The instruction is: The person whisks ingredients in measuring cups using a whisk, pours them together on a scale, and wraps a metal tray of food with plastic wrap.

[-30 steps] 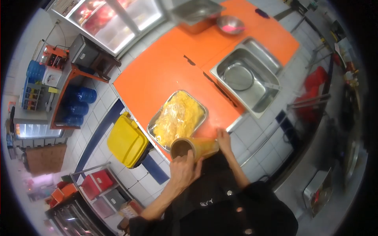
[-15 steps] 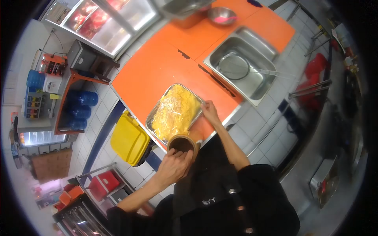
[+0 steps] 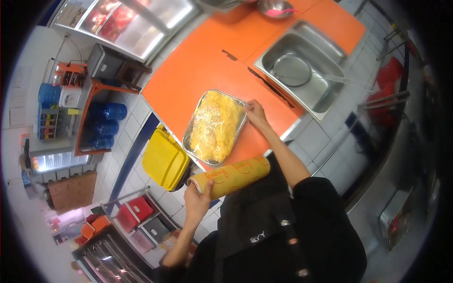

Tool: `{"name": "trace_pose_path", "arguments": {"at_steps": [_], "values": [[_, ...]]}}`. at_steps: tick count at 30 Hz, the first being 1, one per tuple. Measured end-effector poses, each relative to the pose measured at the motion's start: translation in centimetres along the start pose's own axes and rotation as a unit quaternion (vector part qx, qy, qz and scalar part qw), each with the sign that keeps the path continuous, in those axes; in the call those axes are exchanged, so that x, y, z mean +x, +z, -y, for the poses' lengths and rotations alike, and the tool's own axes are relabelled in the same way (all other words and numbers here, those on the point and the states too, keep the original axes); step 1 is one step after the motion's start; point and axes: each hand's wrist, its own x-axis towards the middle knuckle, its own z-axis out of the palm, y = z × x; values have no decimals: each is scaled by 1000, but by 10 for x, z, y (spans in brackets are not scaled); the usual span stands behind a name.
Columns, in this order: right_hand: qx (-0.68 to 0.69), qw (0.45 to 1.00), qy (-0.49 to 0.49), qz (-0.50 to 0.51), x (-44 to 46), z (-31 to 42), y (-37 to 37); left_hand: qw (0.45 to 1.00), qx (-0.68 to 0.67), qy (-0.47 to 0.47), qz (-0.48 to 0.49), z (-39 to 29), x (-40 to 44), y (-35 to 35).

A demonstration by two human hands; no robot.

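A metal tray [image 3: 184,143] heaped with yellow food [image 3: 214,125] under clear plastic film rests on the orange table [image 3: 181,70]. My right hand [image 3: 255,114] pinches the tray's upper right corner, where the film edge is too small to make out. In my left hand [image 3: 197,200] is the end of a thick yellow roll [image 3: 231,177] with red lettering, fingers at its open end and thumb on top. The roll lies across the front of my body, below the tray and the table's near edge.
Right of the tray is a deep steel pan [image 3: 304,70] with a round strainer [image 3: 292,71]. A metal bowl [image 3: 275,8] with a pink utensil stands at the back. A yellow-lidded bin [image 3: 165,159] is left of the table, and red containers [image 3: 134,213] stand on a lower shelf.
My right hand has moved up from beside the roll to the tray's corner. The roll has turned from showing its open end to lying sideways, with my left hand still on it.
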Motion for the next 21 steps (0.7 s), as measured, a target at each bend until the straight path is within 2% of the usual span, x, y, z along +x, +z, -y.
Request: {"name": "trace_pose_path", "arguments": {"at_steps": [3, 5, 7, 9, 14, 17, 20, 21], "values": [[-4, 1000, 4, 3, 2, -3, -1, 998, -38, -42, 6, 27, -3, 9], [1, 1000, 7, -3, 1, -3, 3, 986, -157, 24, 56, 51, -7, 16], [51, 997, 39, -31, -3, -4, 6, 987, -141, 38, 68, 47, -20, 17], [42, 998, 22, -33, 1, -12, 7, 987, -92, 50, 119, 44, -30, 22], [-23, 998, -24, -58, 8, -8, 10, 992, -72, 97, 47, 23, -44, 22], [-37, 999, -21, -34, 27, -12, 7, 998, -45, -1, 46, 14, -46, -20], [-75, 996, -40, -31, 43, -3, 11, 999, 19, 33, -13, 8, -34, -40], [-75, 996, -39, -31, 49, -1, 13, 999, 33, 19, -18, 6, -29, -42]]}}
